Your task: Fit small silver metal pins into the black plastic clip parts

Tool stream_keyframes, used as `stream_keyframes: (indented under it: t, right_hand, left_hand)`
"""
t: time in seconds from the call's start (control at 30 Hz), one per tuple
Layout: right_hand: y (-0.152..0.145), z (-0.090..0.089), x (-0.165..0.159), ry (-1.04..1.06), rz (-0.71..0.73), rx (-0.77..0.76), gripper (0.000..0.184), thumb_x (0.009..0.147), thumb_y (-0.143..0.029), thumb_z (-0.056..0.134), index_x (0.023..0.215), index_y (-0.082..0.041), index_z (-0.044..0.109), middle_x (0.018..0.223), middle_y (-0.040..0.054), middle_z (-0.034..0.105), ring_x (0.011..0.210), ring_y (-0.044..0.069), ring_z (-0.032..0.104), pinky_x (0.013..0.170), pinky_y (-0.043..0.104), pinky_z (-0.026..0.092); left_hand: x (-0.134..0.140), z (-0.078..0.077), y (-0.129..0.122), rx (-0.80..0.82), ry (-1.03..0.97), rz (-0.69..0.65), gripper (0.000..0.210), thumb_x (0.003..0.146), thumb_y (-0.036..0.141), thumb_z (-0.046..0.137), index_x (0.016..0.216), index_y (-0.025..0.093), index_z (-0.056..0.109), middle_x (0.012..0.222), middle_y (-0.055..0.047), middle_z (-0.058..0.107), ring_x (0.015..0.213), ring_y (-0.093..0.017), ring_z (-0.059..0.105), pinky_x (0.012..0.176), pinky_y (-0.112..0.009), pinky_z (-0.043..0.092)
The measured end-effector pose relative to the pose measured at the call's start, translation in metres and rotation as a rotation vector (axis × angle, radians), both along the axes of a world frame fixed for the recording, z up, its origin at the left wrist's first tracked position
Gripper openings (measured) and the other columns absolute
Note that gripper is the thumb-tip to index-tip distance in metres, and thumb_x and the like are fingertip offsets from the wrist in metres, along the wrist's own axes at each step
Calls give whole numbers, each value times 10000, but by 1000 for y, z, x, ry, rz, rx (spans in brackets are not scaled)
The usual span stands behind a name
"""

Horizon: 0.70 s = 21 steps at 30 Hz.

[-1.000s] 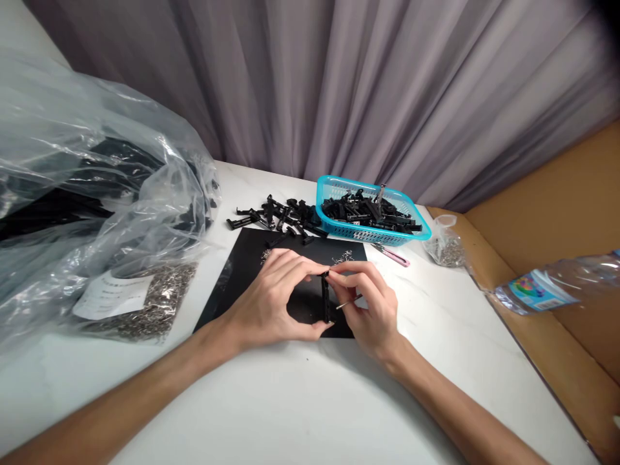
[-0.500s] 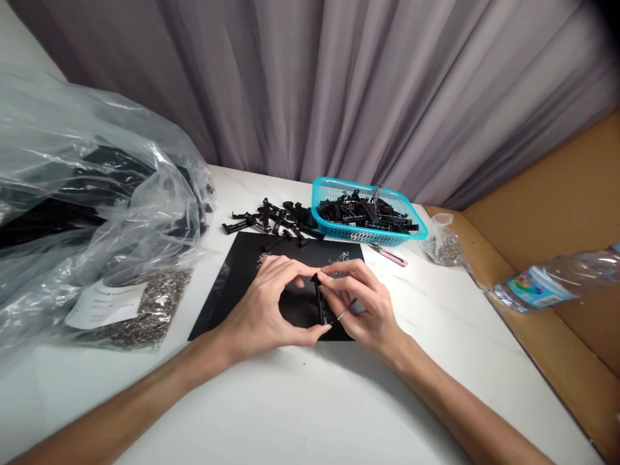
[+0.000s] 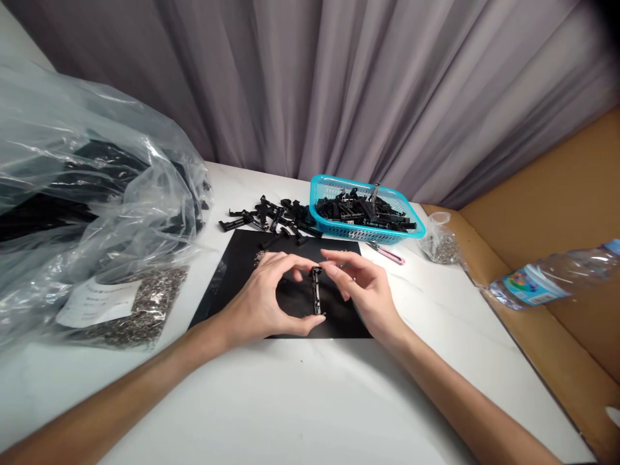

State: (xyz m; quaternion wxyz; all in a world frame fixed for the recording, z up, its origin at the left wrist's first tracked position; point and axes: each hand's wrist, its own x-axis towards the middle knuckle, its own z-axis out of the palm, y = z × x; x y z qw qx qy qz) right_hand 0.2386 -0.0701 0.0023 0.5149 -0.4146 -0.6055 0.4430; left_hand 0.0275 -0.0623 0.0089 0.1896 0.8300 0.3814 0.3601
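Thumb and forefinger of my left hand (image 3: pixel 259 294) grip a slim black plastic part (image 3: pixel 316 292) by its two ends. It stands roughly upright in the picture, above a black mat (image 3: pixel 290 303), and a shiny strip shows along its length. My right hand (image 3: pixel 368 287) is at the part's upper end, thumb and forefinger drawn together there. Whether a tiny piece sits between those fingertips is too small to tell. Small metal bits (image 3: pixel 260 258) lie on the mat behind my left hand.
Behind the mat are loose black parts (image 3: pixel 276 216) and a blue basket (image 3: pixel 419 227) full of them. A pink-handled cutter (image 3: pixel 391 256), a small bag of metal pieces (image 3: pixel 442 247) and a bottle (image 3: pixel 533 285) lie right. Large clear bags (image 3: pixel 159 181) and a labelled bag (image 3: pixel 101 302) occupy the left.
The black part has turned in my left fingers, so its shiny strip faces me. My right fingers have moved off its side up to its top end.
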Motion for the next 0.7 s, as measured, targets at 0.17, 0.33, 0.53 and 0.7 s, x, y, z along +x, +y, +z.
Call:
stream_keyframes:
  t: [0.17,0.33,0.53,0.7]
  right_hand:
    - [6,-1,-2,95,2,-146,373,785,-409,849,1095,-217,776,869,9,714,632,104,471,527,240,364]
    - [8,4,2,116,76,-318,566,706,-400,909,1199,-201,713,919,2,681,669,99,478,546,235,360]
    - [10,2,7,56,168,-338,552,698,-429,922,1152,-191,716,905,0,656,738,118,512,646,273,384]
    - [13,-4,9,11,207,-304,520,711,-438,912,1134,-198,728,887,-10,636,679,108,460,612,281,342]
  left_hand:
    - [1,-3,1,23,53,-19,589,658,345,866,1188,233,633,949,-18,624,963,-255,571,910,-412,467]
    - [0,-7,1,39,103,-62,585,671,337,859,1197,225,630,954,-22,603,969,-251,551,919,-404,445]
    - [0,-11,0,35,158,-102,500,696,299,819,1150,208,631,923,-17,583,966,-246,539,939,-404,436]
    - [1,-10,-2,10,173,-109,497,683,290,818,1137,181,648,878,-16,555,971,-256,521,936,-410,451]
